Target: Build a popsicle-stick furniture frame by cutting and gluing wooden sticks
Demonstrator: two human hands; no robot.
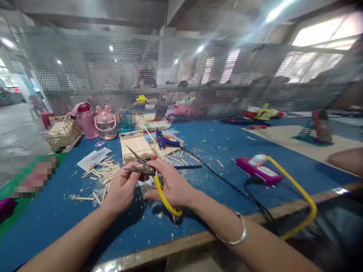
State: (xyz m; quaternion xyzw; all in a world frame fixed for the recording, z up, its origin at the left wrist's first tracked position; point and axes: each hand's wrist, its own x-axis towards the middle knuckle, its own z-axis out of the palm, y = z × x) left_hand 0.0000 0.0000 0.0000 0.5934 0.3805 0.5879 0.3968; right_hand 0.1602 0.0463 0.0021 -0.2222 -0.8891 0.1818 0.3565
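Observation:
My right hand (172, 185) grips a pair of scissors (163, 198) with yellow-covered handles. The scissor blades are spread and point left, over my left hand. My left hand (121, 185) is closed in a pinch right at the blades; whatever its fingertips hold is too small to make out. Just beyond the hands sits a small frame built of wooden sticks (136, 147). A blue glue gun (167, 141) lies on its right side, its black cord running right. Loose cut sticks (103, 172) are scattered left of my hands.
A pink bottle (86, 121), a pink-lidded clear cup (106, 124) and another stick structure (64, 132) stand at the back left. To the right lies a magenta power strip (259, 172) with a yellow cable (303, 196). A perforated screen (113, 75) stands behind the blue table (210, 204).

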